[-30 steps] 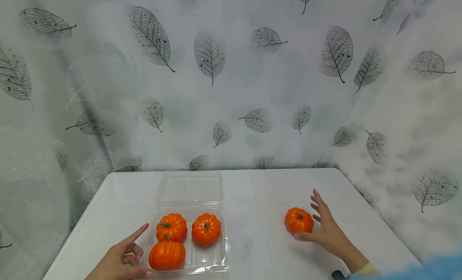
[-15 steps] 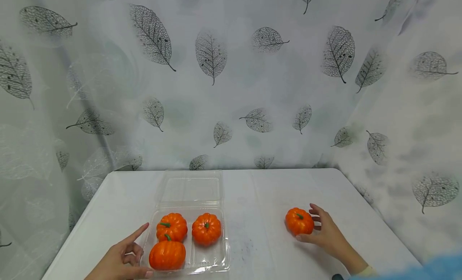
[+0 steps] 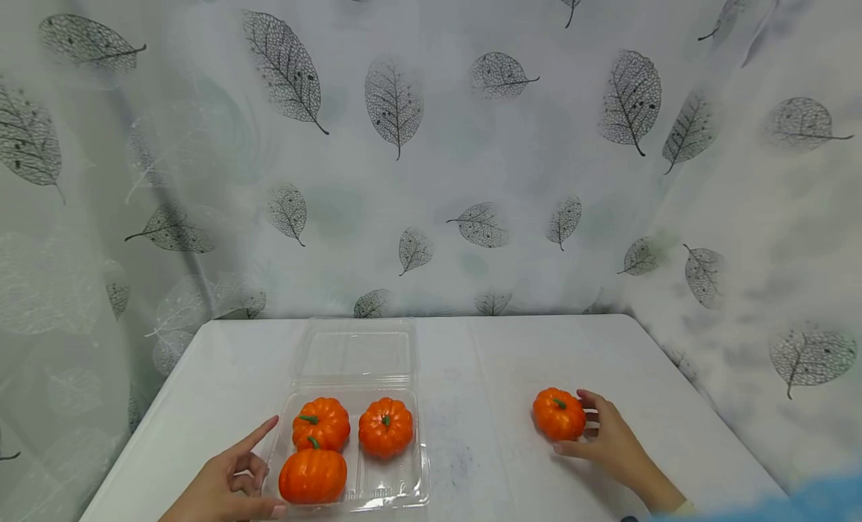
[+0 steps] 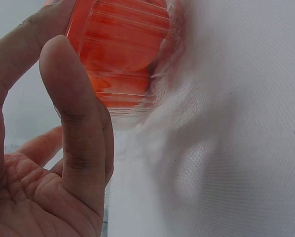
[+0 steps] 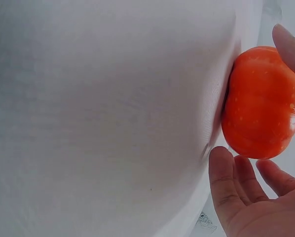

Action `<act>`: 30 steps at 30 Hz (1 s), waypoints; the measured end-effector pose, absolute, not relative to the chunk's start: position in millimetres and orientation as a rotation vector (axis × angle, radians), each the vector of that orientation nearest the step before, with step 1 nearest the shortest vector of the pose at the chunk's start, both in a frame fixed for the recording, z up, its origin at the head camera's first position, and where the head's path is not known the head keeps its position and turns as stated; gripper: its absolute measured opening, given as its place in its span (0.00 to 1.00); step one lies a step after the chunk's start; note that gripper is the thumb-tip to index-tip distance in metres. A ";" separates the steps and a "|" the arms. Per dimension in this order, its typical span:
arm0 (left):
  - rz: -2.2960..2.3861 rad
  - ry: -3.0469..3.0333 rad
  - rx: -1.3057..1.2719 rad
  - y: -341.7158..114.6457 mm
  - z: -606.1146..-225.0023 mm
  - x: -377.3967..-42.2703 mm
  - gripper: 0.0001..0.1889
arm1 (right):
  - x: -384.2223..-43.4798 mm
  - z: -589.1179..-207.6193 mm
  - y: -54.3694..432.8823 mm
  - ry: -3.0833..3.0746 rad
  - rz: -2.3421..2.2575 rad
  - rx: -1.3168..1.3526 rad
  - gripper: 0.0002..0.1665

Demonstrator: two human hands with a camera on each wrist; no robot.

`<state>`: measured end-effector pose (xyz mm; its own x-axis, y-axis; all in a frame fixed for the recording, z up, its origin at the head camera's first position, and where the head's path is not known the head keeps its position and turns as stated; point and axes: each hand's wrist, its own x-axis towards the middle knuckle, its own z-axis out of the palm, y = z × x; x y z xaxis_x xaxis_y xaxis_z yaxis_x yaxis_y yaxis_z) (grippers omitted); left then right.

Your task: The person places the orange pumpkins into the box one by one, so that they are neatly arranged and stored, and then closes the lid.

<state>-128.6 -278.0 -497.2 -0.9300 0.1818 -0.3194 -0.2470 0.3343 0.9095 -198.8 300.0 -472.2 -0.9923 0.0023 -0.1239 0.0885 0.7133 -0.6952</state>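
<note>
In the head view a small orange pumpkin [image 3: 559,414] with a green stem sits on the white table at the right. My right hand [image 3: 609,447] is beside it, thumb at its near side and fingers at its right edge. From the right wrist, the thumb [image 5: 290,49] overlaps one side of the pumpkin and the fingertips [image 5: 220,157] lie right at the opposite side. My left hand [image 3: 218,481] is by the left side of a clear plastic clamshell box [image 3: 393,477], index finger extended, thumb at the box's front corner. Three similar pumpkins [image 3: 312,477] sit inside.
The box's transparent lid [image 3: 357,350] lies folded back toward the rear of the table [image 3: 471,372]. A leaf-printed curtain [image 3: 431,155] hangs behind and along both sides. Blurred light-blue material [image 3: 801,499] shows at the lower right.
My right hand's fingers have drawn in and come lower, closer around the pumpkin at the right. That pumpkin, the box and my left hand look the same as before.
</note>
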 end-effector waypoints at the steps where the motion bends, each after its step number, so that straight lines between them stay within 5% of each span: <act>1: 1.623 2.241 -0.058 -278.2 -497.5 -128.6 0.61 | -199.3 -472.9 299.9 2.801 -1.145 0.084 0.69; 30: 1.633 2.232 -0.072 -279.4 -501.2 -128.8 0.59 | -196.9 -473.6 286.9 2.691 -1.307 0.121 0.56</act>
<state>-128.8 -279.4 -501.2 -0.9292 0.1755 -0.3252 -0.2569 0.3258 0.9099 -196.9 286.9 -473.6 -0.9859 0.0083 -0.1669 0.1363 0.6178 -0.7744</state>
